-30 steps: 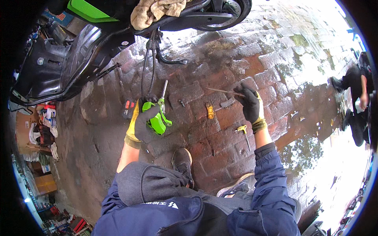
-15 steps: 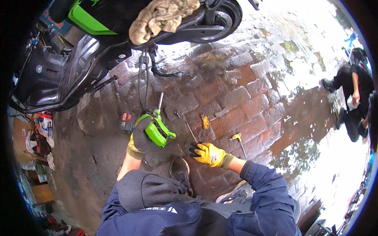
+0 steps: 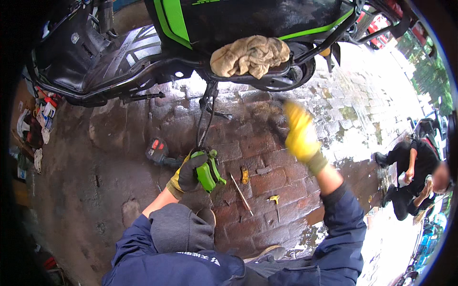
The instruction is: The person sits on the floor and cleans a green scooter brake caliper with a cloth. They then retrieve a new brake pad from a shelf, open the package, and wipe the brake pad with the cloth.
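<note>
My left hand (image 3: 186, 174), in a yellow-and-dark glove, grips a bright green caliper-like part (image 3: 206, 174) with dark hoses hanging onto it from the scooter. My right hand (image 3: 298, 131) is raised toward the rag (image 3: 249, 57) on the scooter, its fingers smeared by motion. A long thin metal tool (image 3: 241, 194) lies on the bricks right of the green part. Beside it are a small yellow bracket (image 3: 244, 175), a grey pad (image 3: 263, 171) and a yellow-handled hex key (image 3: 276, 208). A power tool (image 3: 157, 150) with a red-marked battery lies behind my left hand.
The black-and-green scooter (image 3: 95, 71) spans the top. A person in black (image 3: 414, 162) sits low at the right near other vehicles. Boxes and cloths (image 3: 38, 124) are piled along the left. The brick ground (image 3: 260, 229) is wet.
My right hand has let go of the thin tool on the ground and swung up toward the scooter. The view has tilted up, showing more of the scooter.
</note>
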The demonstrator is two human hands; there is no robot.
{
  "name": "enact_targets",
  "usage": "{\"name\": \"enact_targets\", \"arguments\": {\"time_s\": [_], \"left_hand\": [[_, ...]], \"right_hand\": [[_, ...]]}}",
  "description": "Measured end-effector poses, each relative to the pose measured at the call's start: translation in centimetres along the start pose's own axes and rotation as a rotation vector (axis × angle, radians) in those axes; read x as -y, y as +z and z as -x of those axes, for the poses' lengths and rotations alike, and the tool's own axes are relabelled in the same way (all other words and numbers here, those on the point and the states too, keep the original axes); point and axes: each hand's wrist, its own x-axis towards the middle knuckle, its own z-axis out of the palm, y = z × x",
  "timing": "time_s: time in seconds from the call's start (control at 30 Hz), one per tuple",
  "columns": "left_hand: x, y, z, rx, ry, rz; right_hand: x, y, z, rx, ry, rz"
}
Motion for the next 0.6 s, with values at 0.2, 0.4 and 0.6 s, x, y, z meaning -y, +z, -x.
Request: {"name": "enact_targets", "arguments": {"time_s": [0.2,0.4,0.6], "left_hand": [[-0.1,-0.6,-0.1,0.018,0.005,0.055],[-0.4,-1.0,0.3,0.062,-0.04,0.103],[-0.4,-1.0,-0.1,0.032,0.018,-0.061]], "right_hand": [[-3.2,-0.7,-17.8,-0.096,0.262,-0.124],[-8.9,-0.8,-13.5,-0.359,0.456,-0.669],[-13.4,-4.9,8.0,-0.171,0.216,-0.281]]}}
